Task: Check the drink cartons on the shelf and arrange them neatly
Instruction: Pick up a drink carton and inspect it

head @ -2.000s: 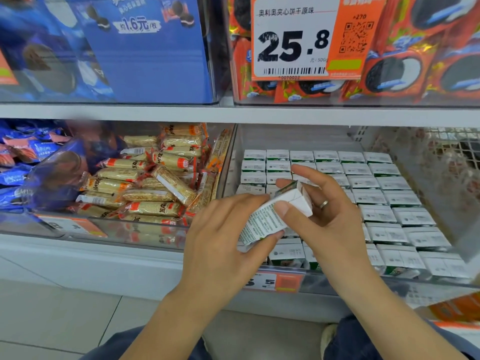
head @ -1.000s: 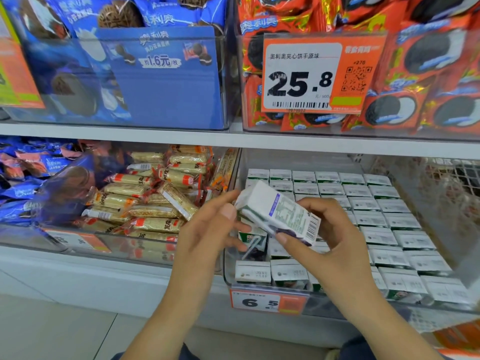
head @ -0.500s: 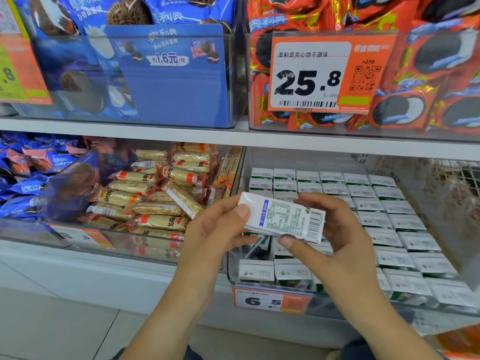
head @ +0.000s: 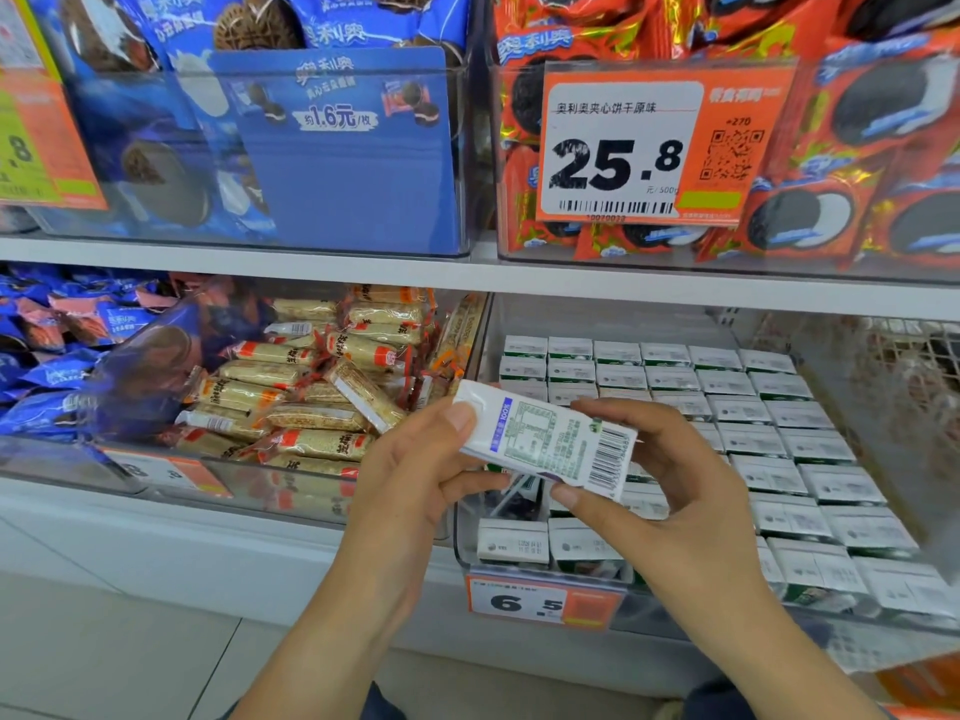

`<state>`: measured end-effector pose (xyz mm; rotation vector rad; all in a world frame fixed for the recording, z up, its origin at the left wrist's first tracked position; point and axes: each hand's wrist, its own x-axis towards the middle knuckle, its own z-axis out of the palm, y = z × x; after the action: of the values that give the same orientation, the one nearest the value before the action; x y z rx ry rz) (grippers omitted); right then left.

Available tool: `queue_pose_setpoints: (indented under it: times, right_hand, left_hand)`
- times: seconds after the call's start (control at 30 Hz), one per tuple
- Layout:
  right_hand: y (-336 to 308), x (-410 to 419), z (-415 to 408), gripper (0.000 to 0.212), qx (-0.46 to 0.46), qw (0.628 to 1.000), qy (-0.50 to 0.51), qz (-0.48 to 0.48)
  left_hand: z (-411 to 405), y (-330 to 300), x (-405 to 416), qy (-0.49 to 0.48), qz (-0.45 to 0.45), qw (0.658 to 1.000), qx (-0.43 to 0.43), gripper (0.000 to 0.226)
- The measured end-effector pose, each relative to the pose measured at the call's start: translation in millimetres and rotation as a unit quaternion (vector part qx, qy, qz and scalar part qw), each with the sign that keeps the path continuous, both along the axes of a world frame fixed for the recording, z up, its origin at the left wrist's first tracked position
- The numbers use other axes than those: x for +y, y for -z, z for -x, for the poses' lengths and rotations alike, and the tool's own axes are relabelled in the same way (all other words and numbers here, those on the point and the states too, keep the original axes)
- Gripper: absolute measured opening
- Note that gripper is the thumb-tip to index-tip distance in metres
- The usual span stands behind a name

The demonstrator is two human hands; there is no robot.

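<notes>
Edges: white shelf lip [head: 727, 298] well above both grips; front wall of clear bin [head: 467, 543] just below and behind them.
Open room: gap in the front rows, directly beneath the held carton [head: 545, 441] — a straw and dark carton side visible there.
Left hand [head: 410, 485]: grip closed on the carton's left end, thumb on top.
Right hand [head: 670, 491]: grip closed on the right end, fingers curled over the far edge, thumb under the near one.
Carton look: white, lying sideways and tilted down to the right; green nutrition print, blue strip, barcode beside the right grip.
Bin contents: rows of drink cartons [head: 769, 439], white tops up, behind and right of the grips.
Price tag [head: 540, 600]: below the grips, reads 6.5.
Left bin [head: 260, 480]: wrapped snack bars [head: 311, 407] — left of the left grip.
</notes>
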<state>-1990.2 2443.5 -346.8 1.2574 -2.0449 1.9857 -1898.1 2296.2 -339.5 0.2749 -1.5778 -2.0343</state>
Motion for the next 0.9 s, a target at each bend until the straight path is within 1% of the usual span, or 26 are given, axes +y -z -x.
queue_pose_setpoints:
  times: [0.03, 0.1, 0.17, 0.2, 0.27, 0.33, 0.4, 0.43, 0.5, 0.57, 0.7, 0.73, 0.83, 0.9]
  right_hand:
    - [0.5, 0.4, 0.2, 0.043, 0.010, 1.000, 0.008, 0.009]
    - [1.5, 1.1, 1.4, 0.042, 0.045, 0.998, 0.029, 0.020]
    - [3.1, 1.7, 4.0, 0.040, 0.120, 0.991, 0.058, 0.023]
    - [4.3, 2.1, 5.4, 0.038, 0.162, 0.984, 0.074, 0.025]
    - [7.8, 3.2, 8.3, 0.038, 0.236, 0.966, 0.099, 0.029]
    - [11.7, 4.2, 10.8, 0.049, 0.289, 0.950, 0.117, 0.024]
    - [14.0, 5.4, 12.3, 0.058, 0.330, 0.935, 0.129, 0.019]
    - [14.4, 5.5, 12.3, 0.061, 0.347, 0.929, 0.129, 0.018]
    - [14.2, 4.8, 11.2, 0.063, 0.374, 0.919, 0.125, 0.018]
    - [13.1, 3.9, 9.1, 0.060, 0.379, 0.918, 0.117, 0.022]
    - [10.0, 4.4, 5.7, 0.040, 0.347, 0.932, 0.094, 0.039]
    - [9.5, 4.7, 5.3, 0.040, 0.339, 0.935, 0.096, 0.038]
    - [8.9, 5.5, 3.6, 0.050, 0.321, 0.940, 0.109, 0.025]
    - [7.9, 6.3, 2.6, 0.051, 0.313, 0.943, 0.110, 0.023]
  left_hand:
    - [-0.8, -0.5, 0.3, -0.004, 0.025, 1.000, -0.001, 0.033]
    - [-2.6, -1.0, 2.0, -0.027, 0.121, 0.992, -0.009, 0.031]
    - [-3.9, -0.2, 3.6, -0.056, 0.214, 0.975, -0.013, 0.029]
    - [-4.5, 1.0, 3.9, -0.065, 0.238, 0.969, -0.012, 0.030]
    - [-5.8, 5.9, 2.1, -0.086, 0.290, 0.953, -0.027, 0.042]
    - [-5.7, 9.4, 0.6, -0.105, 0.388, 0.915, -0.042, 0.053]
    - [-3.5, 10.6, 1.0, -0.118, 0.471, 0.873, -0.036, 0.056]
    - [-2.3, 10.7, 1.7, -0.127, 0.494, 0.860, -0.027, 0.055]
    - [-0.8, 11.7, 1.8, -0.153, 0.516, 0.843, -0.008, 0.050]
    - [-0.9, 12.7, 1.2, -0.174, 0.532, 0.829, -0.002, 0.045]
    - [-1.7, 14.2, -0.1, -0.171, 0.549, 0.818, -0.012, 0.043]
    - [-1.5, 14.6, -0.1, -0.167, 0.548, 0.820, -0.016, 0.043]
    - [-1.2, 18.3, 1.2, -0.154, 0.551, 0.820, -0.025, 0.043]
    - [-0.3, 21.3, 3.7, -0.140, 0.544, 0.827, -0.027, 0.044]
